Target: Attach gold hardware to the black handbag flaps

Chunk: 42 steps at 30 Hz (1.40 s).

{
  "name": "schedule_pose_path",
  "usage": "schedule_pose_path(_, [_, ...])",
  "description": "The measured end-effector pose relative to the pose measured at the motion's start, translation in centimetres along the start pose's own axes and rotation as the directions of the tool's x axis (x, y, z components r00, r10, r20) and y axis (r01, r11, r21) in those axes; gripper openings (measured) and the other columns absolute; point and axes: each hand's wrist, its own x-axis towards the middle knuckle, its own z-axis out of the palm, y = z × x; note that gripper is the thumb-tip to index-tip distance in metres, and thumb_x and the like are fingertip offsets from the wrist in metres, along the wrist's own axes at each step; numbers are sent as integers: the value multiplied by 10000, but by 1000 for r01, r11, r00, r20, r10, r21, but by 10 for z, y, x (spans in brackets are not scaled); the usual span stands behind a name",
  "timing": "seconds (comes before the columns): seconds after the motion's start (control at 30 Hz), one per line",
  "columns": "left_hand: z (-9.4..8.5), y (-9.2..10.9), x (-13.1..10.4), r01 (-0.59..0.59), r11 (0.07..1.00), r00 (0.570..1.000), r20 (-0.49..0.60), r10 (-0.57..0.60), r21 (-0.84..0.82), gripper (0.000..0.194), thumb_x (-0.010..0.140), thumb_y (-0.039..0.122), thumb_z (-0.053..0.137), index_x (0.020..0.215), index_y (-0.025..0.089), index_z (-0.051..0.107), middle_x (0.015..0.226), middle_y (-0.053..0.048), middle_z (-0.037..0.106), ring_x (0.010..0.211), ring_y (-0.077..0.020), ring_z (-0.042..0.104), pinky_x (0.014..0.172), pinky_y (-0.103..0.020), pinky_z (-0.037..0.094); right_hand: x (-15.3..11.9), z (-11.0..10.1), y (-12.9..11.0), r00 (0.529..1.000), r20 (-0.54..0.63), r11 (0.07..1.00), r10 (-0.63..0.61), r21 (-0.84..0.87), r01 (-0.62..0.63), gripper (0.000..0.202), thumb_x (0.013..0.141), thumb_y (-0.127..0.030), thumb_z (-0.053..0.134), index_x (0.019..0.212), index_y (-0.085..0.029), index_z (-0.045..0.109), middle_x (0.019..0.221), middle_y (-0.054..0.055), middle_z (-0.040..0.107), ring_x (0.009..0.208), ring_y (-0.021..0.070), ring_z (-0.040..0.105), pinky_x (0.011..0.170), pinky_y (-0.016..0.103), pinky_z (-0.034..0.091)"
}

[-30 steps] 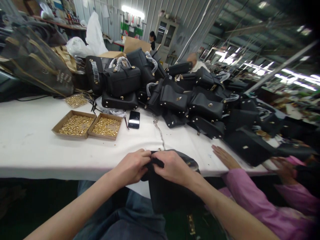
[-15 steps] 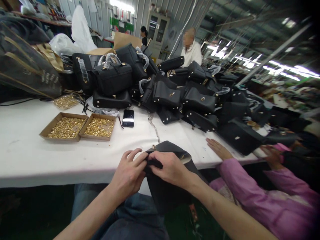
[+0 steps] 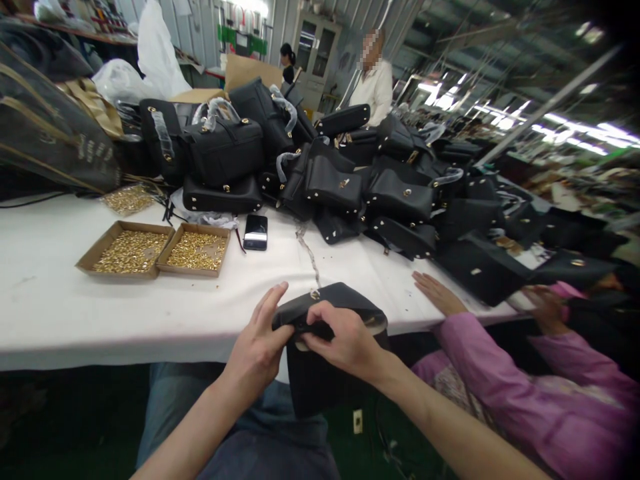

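A black handbag (image 3: 330, 373) hangs over the table's front edge at my lap, its top part resting on the edge and a gold-coloured fitting on its flap. My left hand (image 3: 257, 343) grips the bag's left corner, thumb pressed on the front and the other fingers stretched up behind. With thumb and forefinger bent together, my right hand (image 3: 345, 337) pinches the bag's upper edge close to my left thumb. Whether a small part sits between those fingertips is hidden. Pale lining shows at the bag's opening, right of my right hand.
Two cardboard trays (image 3: 120, 250) of small gold-coloured metal pieces and a phone (image 3: 255, 232) lie on the white-covered table (image 3: 150, 313). Black handbags (image 3: 225, 153) are piled along the back. At right, a co-worker's pink-sleeved arm (image 3: 490, 380) reaches onto the table.
My left fingers have straightened and shifted left along the bag's corner. My right hand stays at the upper edge. More of the flap and its gold-coloured fitting shows now.
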Motion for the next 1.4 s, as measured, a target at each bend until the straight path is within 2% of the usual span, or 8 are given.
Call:
schedule_pose_path(0.07, [0, -1, -1, 30, 998, 999, 25, -29, -55, 284, 1038, 4, 521, 1149, 180, 713, 1877, -142, 131, 1664, -339, 416, 1278, -509, 569, -1, 2, 0, 999, -6, 999, -37, -19, 37, 162, 982, -171, 770, 1043, -233, 634, 879, 1, 714, 756, 190, 708, 712, 311, 537])
schedule_pose_path(0.2, [1, 0, -4, 95, 995, 994, 63, -92, -40, 242, 1062, 51, 517, 1075, 207, 701, 1628, -138, 500, 1338, -241, 714, 1062, -387, 687, -2, 5, 2, 993, -43, 993, -112, -42, 110, 133, 1025, -167, 751, 1099, -227, 658, 942, 27, 764, 820, 205, 751, 763, 324, 577])
schedule_pose_path(0.33, [0, 4, -5, 119, 989, 988, 85, -126, 82, 225, 1052, 64, 519, 1043, 224, 677, 1325, -90, 654, 1088, -219, 774, 839, -334, 699, -6, 7, 2, 987, -94, 989, -134, -70, 128, 114, 1048, -194, 771, 1131, -216, 696, 964, 45, 797, 844, 218, 781, 782, 334, 603])
schedule_pose_path(0.63, [-9, 1, 2, 78, 991, 972, 213, -99, 105, 267, 993, -3, 514, 1055, 211, 662, 1390, -105, 647, 1121, -234, 767, 897, -361, 692, -4, 8, -7, 989, -107, 994, -105, -42, 101, 13, 1061, -183, 764, 1049, -189, 762, 977, 67, 827, 837, 229, 803, 766, 344, 603])
schedule_pose_path(0.93, [-14, 11, 3, 73, 968, 983, 148, -111, 240, 189, 995, 47, 599, 972, 225, 657, 1393, -93, 625, 1255, -296, 692, 833, -373, 681, -6, 4, -4, 987, -12, 987, -161, -20, 160, 49, 1059, -176, 754, 1097, -193, 729, 1004, 66, 825, 869, 231, 802, 765, 345, 590])
schedule_pose_path(1.07, [-23, 14, 6, 124, 965, 952, 248, -181, 229, 178, 1046, 95, 569, 1112, 237, 651, 1433, -99, 611, 1136, -254, 755, 837, -372, 693, -4, 2, -4, 977, 33, 978, -209, 20, 208, 96, 1045, -132, 726, 1101, -200, 689, 1000, 65, 813, 858, 229, 790, 749, 347, 583])
schedule_pose_path(1.27, [-50, 13, 26, 28, 966, 852, 499, -157, 256, 534, 995, 125, 705, 1470, 288, 522, 1477, -104, 651, 1035, -279, 815, 833, -397, 719, -1, 0, -5, 951, 61, 953, -302, 49, 300, 139, 1024, -99, 687, 1090, -210, 636, 1078, 86, 805, 919, 221, 784, 784, 352, 581])
schedule_pose_path(1.4, [-49, 10, 23, -3, 960, 883, 451, -129, 281, 555, 1006, 202, 733, 1496, 289, 489, 1610, -152, 575, 1066, -301, 823, 820, -416, 735, -1, -3, -7, 944, 72, 946, -322, -10, 323, 121, 1034, -112, 682, 1073, -211, 623, 1064, 89, 796, 903, 223, 771, 782, 362, 568])
